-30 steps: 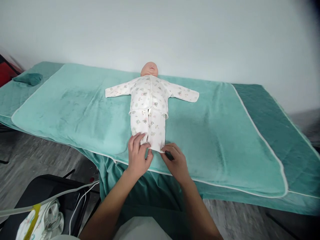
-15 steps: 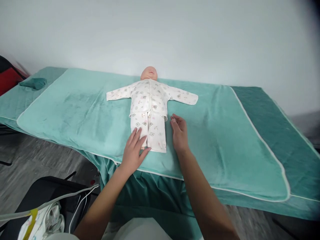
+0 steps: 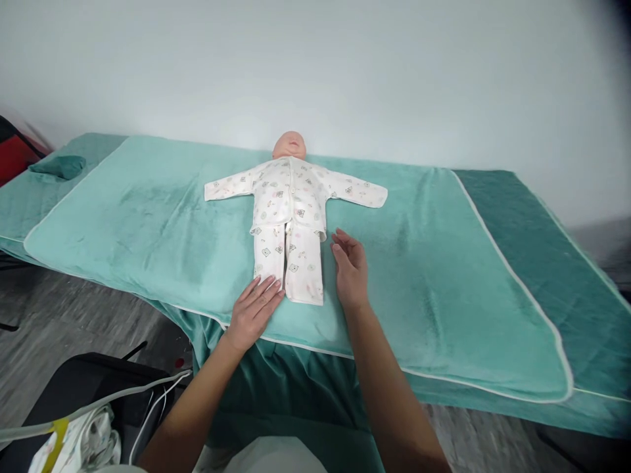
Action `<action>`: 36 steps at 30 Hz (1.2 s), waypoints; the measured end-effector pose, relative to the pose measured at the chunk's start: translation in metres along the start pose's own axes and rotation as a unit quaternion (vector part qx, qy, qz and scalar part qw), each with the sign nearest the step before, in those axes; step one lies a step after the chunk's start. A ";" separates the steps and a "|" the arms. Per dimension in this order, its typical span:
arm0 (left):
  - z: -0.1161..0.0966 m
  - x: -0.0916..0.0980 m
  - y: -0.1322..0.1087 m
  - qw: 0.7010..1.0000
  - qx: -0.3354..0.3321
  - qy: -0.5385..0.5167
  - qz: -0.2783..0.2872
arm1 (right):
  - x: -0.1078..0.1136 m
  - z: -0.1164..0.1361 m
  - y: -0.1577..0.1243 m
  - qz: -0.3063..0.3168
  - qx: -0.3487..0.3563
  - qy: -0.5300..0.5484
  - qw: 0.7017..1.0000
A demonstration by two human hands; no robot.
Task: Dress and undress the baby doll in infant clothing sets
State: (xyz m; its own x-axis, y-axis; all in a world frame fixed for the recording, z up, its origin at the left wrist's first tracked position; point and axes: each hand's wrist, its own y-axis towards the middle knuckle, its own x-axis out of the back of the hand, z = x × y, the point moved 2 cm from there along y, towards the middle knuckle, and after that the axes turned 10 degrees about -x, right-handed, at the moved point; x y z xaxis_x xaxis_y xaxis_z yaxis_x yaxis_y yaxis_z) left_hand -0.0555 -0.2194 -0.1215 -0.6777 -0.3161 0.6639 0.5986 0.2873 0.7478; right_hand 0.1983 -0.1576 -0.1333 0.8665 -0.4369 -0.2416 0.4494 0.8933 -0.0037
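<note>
One doll (image 3: 288, 144), face up across a teal-covered bed (image 3: 522, 217), head toward the far wall (image 3: 315, 72). Printed white jacket (image 3: 288, 187) and matching trousers (image 3: 304, 266) in line along the body, sleeves stretched left and right, probably for a flat, even lie of the cloth. No limbs visible at cuffs or right hem; filling of the sleeves and legs impossible to tell. Pale teal blanket (image 3: 162, 223) with white edging beneath, presumably as padding.

Left hand (image 3: 250, 316): open, palm down, fingers outstretched over the end of the left trouser leg, apparently for steadying or smoothing; nothing gripped, hem hidden underneath. Right hand (image 3: 351, 274): just right of the trousers, fingers loosely bent, thumb a little apart, nothing visible in the grasp; contact with the blanket uncertain.

Surroundings: at near left, black chair (image 3: 73, 374) with a bundle of printed cloth (image 3: 101, 439); pale hose (image 3: 113, 396), marked by a yellow strip (image 3: 60, 433), and white cable (image 3: 148, 420) across the chair, a likely hindrance to reaching the bundle. At far left, bunched teal cloth (image 3: 56, 167) and a red item (image 3: 17, 157), too cut off for naming. Far wall close behind the head, a limit to access from that side.
</note>
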 end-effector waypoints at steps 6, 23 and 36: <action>0.000 -0.005 -0.008 1.000 -0.015 0.014 -0.008 | -0.001 0.003 -0.003 0.000 -0.001 -0.024 1.000; -0.007 -0.007 -0.015 0.990 0.074 0.097 -0.068 | -0.001 0.004 -0.003 -0.005 0.011 -0.039 0.999; -0.012 0.016 -0.007 0.995 0.063 0.039 -0.074 | -0.002 0.006 -0.004 -0.008 0.010 -0.053 0.999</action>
State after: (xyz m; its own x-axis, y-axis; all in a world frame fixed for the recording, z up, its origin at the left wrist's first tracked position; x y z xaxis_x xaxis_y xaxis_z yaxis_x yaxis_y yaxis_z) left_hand -0.0654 -0.2369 -0.1165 -0.7166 -0.4309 0.5485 0.4332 0.3413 0.8342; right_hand 0.1961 -0.1612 -0.1268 0.8765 -0.4612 -0.1380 0.4673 0.8840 0.0137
